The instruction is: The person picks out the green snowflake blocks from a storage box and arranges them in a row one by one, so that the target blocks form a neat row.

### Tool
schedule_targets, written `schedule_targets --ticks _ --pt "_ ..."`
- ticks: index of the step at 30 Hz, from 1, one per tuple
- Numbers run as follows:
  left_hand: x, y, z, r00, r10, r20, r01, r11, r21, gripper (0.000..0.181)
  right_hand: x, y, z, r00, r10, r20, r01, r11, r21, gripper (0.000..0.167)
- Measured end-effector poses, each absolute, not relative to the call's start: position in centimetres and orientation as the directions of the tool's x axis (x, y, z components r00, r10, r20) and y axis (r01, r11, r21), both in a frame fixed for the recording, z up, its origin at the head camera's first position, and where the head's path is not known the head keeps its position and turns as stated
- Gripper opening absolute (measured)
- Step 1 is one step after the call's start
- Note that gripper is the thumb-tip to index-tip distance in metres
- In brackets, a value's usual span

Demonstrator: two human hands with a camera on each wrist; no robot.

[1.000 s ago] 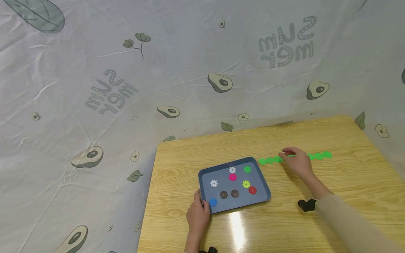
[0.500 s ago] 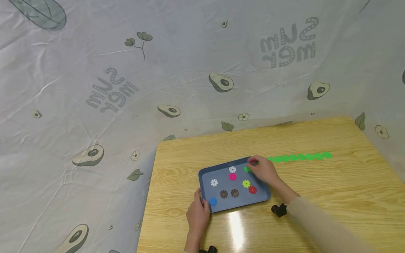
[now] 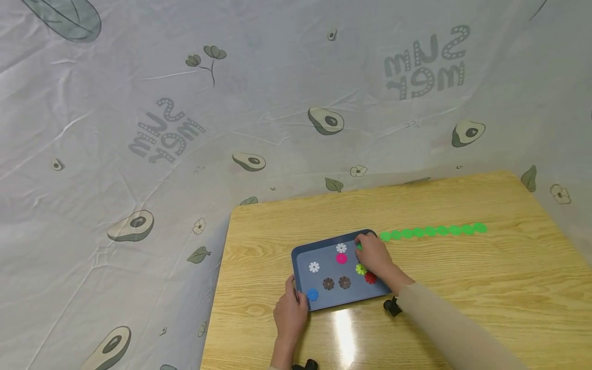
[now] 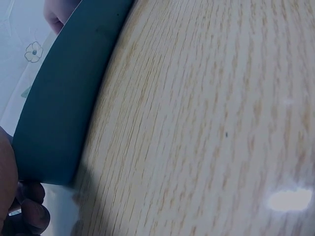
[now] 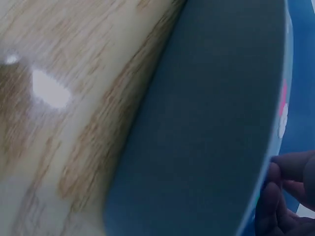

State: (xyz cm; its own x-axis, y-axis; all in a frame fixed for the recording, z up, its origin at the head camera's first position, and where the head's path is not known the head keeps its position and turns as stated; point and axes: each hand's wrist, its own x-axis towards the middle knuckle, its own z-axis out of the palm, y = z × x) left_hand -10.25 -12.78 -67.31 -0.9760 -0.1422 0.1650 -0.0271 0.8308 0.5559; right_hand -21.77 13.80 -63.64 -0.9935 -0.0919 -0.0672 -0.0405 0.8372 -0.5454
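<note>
My left hand (image 3: 290, 314) grips the near left corner of a blue-grey tray (image 3: 319, 307), thumb over the rim. In the left wrist view its curled fingers (image 4: 35, 215) lie beneath the tray's edge. At the tray's far right corner, my right hand (image 3: 375, 255) reaches inside, with fingertips around a green notched connector disc (image 3: 359, 246), mostly hidden by them. Other notched discs lie in the tray: white (image 3: 314, 267), pink (image 3: 341, 258), brown (image 3: 328, 283), blue (image 3: 312, 294), yellow-green (image 3: 361, 269) and red (image 3: 370, 277).
A row of several green discs (image 3: 430, 231) runs rightward along the wooden table (image 3: 462, 277) from behind the tray's corner. Patterned cloth (image 3: 277, 103) hangs behind the table. Black wrist camera mounts (image 3: 392, 307) sit under the wrists.
My right hand has left the middle of the green row, moved left and come down into the tray at the green disc. The left hand keeps its hold on the tray.
</note>
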Motion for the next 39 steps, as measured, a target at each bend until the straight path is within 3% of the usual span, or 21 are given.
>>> schedule_targets --ticks 8,22,27,32,39 --pt "-10.2 -12.9 -67.3 -0.977 -0.140 0.162 -0.029 0.835 0.550 0.047 -21.9 13.9 -63.9 -0.985 -0.115 -0.132 -0.038 0.876 -0.481 0.026" --pt "-10.1 -12.6 -67.4 -0.978 -0.142 0.153 -0.033 0.830 0.557 0.047 -21.8 14.5 -63.4 -0.977 -0.165 -0.134 -0.096 0.904 -0.416 0.019" --pt "-10.0 -12.6 -67.3 -0.975 -0.146 0.166 -0.029 0.828 0.560 0.047 -21.5 15.1 -63.0 -0.959 -0.270 -0.091 -0.203 0.872 -0.444 0.006" --pt "-10.0 -12.6 -67.3 -0.978 -0.146 0.151 -0.036 0.826 0.562 0.047 -21.0 15.9 -62.4 -0.930 -0.363 -0.059 -0.284 0.811 -0.512 0.005" --pt "-10.2 -12.5 -67.3 -0.978 -0.143 0.151 -0.033 0.823 0.567 0.047 -21.2 18.4 -61.5 -0.962 -0.267 -0.056 -0.148 0.682 -0.716 0.013"
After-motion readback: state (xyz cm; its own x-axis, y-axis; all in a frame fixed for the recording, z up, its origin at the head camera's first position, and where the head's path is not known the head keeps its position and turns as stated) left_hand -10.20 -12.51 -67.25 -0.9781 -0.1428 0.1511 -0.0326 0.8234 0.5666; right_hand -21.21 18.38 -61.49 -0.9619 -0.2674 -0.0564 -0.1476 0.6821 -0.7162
